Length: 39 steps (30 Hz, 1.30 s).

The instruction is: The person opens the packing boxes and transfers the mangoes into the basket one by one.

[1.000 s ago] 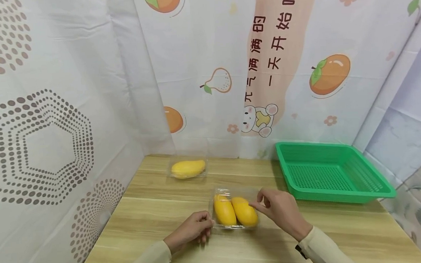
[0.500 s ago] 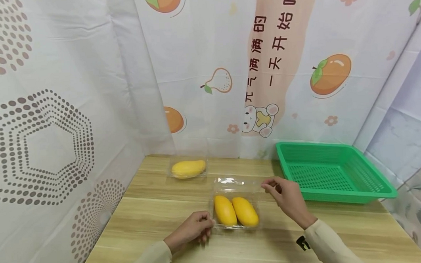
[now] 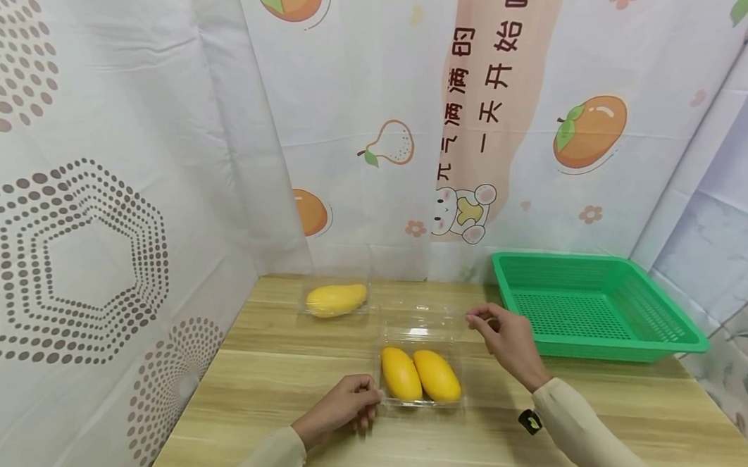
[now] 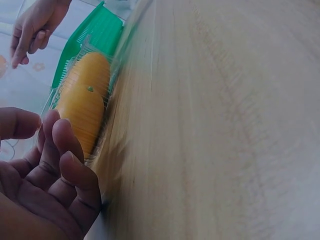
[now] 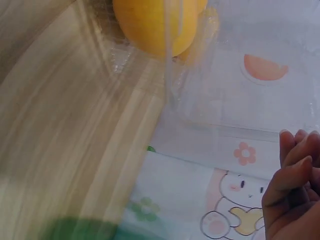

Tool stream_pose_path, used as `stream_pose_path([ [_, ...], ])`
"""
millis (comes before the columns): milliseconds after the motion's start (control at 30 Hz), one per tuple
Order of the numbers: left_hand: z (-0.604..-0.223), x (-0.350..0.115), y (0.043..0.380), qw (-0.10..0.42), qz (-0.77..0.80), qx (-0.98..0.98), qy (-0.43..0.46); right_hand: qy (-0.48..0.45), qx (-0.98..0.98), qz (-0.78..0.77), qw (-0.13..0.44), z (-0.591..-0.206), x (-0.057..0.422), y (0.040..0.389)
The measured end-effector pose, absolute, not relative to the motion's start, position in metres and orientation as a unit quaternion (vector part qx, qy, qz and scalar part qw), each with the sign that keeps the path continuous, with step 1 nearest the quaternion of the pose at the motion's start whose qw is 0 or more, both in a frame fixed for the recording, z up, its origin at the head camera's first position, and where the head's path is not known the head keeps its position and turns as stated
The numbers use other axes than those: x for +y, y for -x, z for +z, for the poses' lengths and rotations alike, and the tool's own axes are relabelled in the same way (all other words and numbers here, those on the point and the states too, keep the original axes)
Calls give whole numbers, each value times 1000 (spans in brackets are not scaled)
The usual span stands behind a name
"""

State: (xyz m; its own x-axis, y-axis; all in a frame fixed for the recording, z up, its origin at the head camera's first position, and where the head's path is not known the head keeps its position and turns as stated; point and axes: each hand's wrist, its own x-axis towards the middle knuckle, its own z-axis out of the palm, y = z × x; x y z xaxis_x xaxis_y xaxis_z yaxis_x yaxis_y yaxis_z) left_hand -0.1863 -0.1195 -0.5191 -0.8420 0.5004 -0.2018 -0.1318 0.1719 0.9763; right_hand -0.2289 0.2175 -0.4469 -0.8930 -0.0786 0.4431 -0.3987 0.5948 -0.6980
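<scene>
Two yellow mangoes lie side by side in a clear plastic box near the table's middle. My left hand pinches the box's near left edge between thumb and fingertips, also visible in the left wrist view. The hinged clear lid is raised at the far side of the box. At the lid's right edge is my right hand, its thumb and fingers pinching the rim. In the right wrist view, the fingertips meet the lid's edge, and a mango shows beyond the clear plastic.
Another clear box with a yellow mango in it sits at the back left. At the back right stands a green plastic basket with a mesh bottom. A printed curtain hangs behind the wooden table.
My right hand has moved away from me, and the lid has swung back from low over the mangoes to raised behind them. The left hand has stayed at the box's corner.
</scene>
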Motion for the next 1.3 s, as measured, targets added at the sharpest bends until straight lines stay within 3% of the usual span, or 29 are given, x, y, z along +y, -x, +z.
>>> stream_pose_path([
  [1300,-517,-120,184,250,632,723,-127,-65,-917,373,124,-502,207,265],
])
